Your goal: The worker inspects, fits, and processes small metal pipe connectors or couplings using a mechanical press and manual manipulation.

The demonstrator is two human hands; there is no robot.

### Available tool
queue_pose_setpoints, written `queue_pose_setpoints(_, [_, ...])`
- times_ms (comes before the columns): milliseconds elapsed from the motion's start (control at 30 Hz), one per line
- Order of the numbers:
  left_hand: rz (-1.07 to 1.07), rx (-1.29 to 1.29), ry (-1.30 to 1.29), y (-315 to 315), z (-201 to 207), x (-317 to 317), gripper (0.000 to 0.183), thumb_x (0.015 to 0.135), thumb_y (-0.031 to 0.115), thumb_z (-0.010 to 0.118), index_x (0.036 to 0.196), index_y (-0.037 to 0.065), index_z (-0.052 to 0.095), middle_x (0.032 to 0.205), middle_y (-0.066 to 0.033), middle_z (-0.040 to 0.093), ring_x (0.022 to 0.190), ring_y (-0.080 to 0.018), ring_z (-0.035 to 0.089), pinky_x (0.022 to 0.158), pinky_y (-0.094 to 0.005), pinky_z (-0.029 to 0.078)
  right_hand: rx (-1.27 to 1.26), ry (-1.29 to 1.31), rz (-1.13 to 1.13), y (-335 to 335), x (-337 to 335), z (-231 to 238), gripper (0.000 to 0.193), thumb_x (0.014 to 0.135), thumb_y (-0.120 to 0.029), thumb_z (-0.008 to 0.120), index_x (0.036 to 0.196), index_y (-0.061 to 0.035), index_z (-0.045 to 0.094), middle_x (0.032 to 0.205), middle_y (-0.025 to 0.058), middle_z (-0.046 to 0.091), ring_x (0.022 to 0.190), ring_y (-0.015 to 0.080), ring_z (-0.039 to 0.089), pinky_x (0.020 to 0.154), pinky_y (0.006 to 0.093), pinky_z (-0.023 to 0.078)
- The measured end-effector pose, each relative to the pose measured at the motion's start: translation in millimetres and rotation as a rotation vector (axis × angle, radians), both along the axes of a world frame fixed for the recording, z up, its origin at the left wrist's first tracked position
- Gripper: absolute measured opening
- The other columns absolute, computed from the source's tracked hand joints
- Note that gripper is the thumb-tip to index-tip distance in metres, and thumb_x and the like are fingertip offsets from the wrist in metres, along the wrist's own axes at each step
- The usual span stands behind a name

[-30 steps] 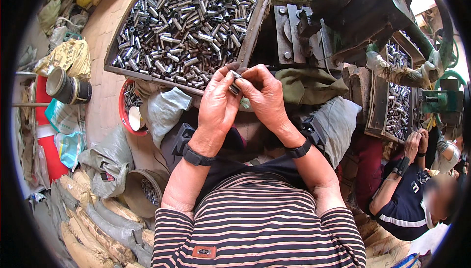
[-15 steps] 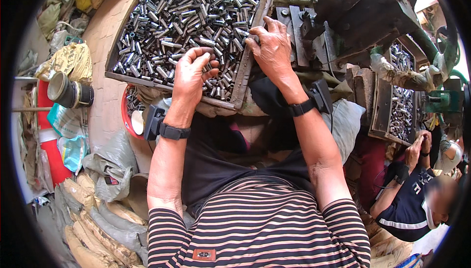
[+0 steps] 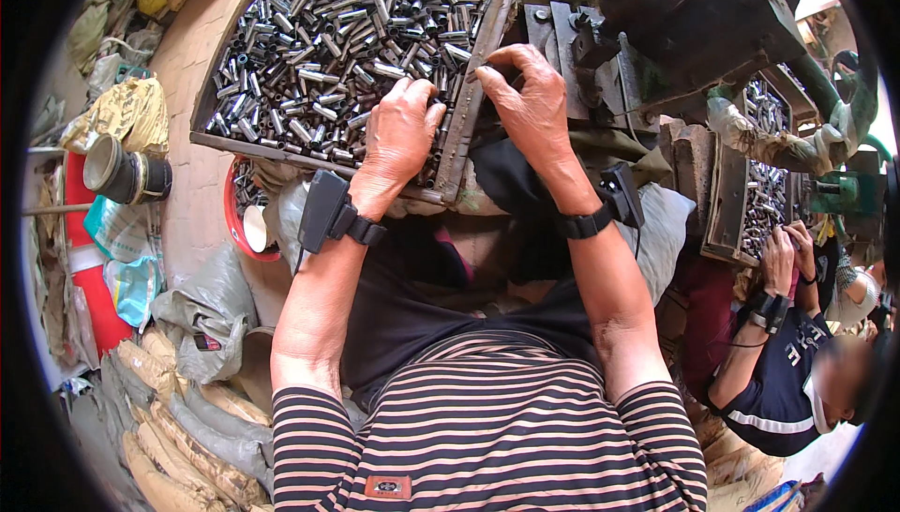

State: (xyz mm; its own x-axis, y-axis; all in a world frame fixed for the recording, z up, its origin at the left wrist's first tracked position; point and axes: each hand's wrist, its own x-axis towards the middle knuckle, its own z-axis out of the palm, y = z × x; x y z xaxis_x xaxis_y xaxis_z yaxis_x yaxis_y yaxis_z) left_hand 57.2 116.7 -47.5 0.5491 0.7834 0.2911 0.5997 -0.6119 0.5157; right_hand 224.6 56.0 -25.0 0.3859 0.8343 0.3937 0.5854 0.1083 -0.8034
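Short, shiny metal tubes [image 3: 328,52] fill a shallow wooden tray [image 3: 281,158] in front of me. Over the tray's near right corner is my left hand [image 3: 401,132], back up, its fingers curled down among the tubes. What those fingers hold, if anything, is hidden. My right hand [image 3: 534,104] hovers just right of the tray's right rim [image 3: 472,104], beside the machine. Its thumb and forefinger are bent with a gap between them, and I see nothing in that gap.
A dark machine [image 3: 698,24] with metal plates [image 3: 574,52] stands right of the tray. A red basin [image 3: 234,221] sits below the tray's left side, near grey sacks [image 3: 206,306]. At far right a person [image 3: 778,353] works at another tube-filled box [image 3: 727,203].
My left hand has moved right and turned its back up, fingers now down among the tubes. My right hand has drawn slightly right and down, off the tray's rim.
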Motion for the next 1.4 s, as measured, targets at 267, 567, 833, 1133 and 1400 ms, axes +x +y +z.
queue_pose_setpoints(267, [0.046,0.038,-0.074,2,1,1,0.017,0.08,0.011,0.065,0.093,0.0,0.064,0.09,-0.0158,0.063,0.084,-0.0326,0.062,0.076,-0.0389,0.049,-0.012,0.453,0.079,-49,0,7,0.013,0.08,-0.006,0.063,0.091,0.0009,0.06,0.076,0.0047,0.065,0.068,0.0081,0.061,0.064,0.0246,0.049])
queue_pose_setpoints(567, [-0.109,-0.063,-0.014,4,12,-40,0.015,0.081,0.008,0.063,0.094,0.0,0.064,0.084,-0.0122,0.065,0.074,-0.0231,0.063,0.068,-0.0332,0.05,-0.099,0.464,0.134,-85,-6,17,0.012,0.084,-0.008,0.064,0.092,-0.0001,0.061,0.074,0.0058,0.065,0.065,0.0073,0.058,0.062,0.0241,0.048])
queue_pose_setpoints(833, [-0.154,0.014,0.372,-18,29,-29,0.017,0.08,0.018,0.066,0.086,0.005,0.057,0.087,-0.013,0.058,0.081,-0.0352,0.061,0.071,-0.0447,0.05,-0.158,0.36,0.163,-86,-11,21,0.013,0.084,-0.011,0.066,0.088,-0.0001,0.06,0.067,0.0066,0.062,0.058,0.008,0.054,0.054,0.0261,0.044])
queue_pose_setpoints(1133, [-0.164,0.049,0.531,-22,29,-28,0.021,0.079,0.022,0.068,0.083,0.005,0.056,0.087,-0.0133,0.057,0.085,-0.0345,0.061,0.07,-0.0457,0.05,-0.153,0.357,0.178,-86,-17,17,0.014,0.083,-0.011,0.066,0.088,0.0005,0.059,0.067,0.0076,0.062,0.058,0.0083,0.054,0.055,0.0263,0.044])
queue_pose_setpoints(1400, [-0.2,0.077,0.448,-25,25,-30,0.02,0.079,0.02,0.068,0.083,0.005,0.057,0.085,-0.0127,0.056,0.081,-0.0344,0.061,0.068,-0.045,0.05,-0.189,0.355,0.175,-85,-22,12,0.014,0.083,-0.011,0.066,0.087,0.0011,0.059,0.069,0.008,0.062,0.06,0.0088,0.054,0.056,0.0264,0.044])
